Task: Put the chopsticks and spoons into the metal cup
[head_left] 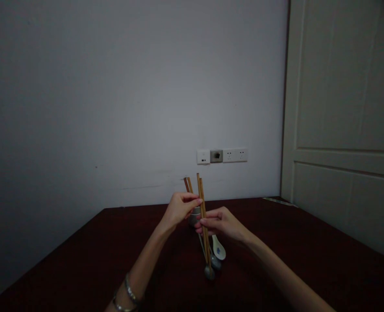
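Note:
A pair of wooden chopsticks (204,225) stands nearly upright between my hands. My left hand (181,207) pinches them near the upper part, and my right hand (220,222) grips them lower down. Behind my hands is a round holder (194,219), partly hidden, with more chopsticks (188,183) leaning out of its top. Below the hands a white spoon (219,249) with a blue mark lies on the table. Beside it are two metal spoons, one nearer (209,273) and one a little farther (215,262), their handles partly covered by the chopsticks.
The dark red table (114,255) reaches back to a pale wall (140,108). Wall sockets (234,155) sit above its far edge. A light panelled door (344,130) stands along the right side. A thin flat strip (280,202) lies at the table's back right.

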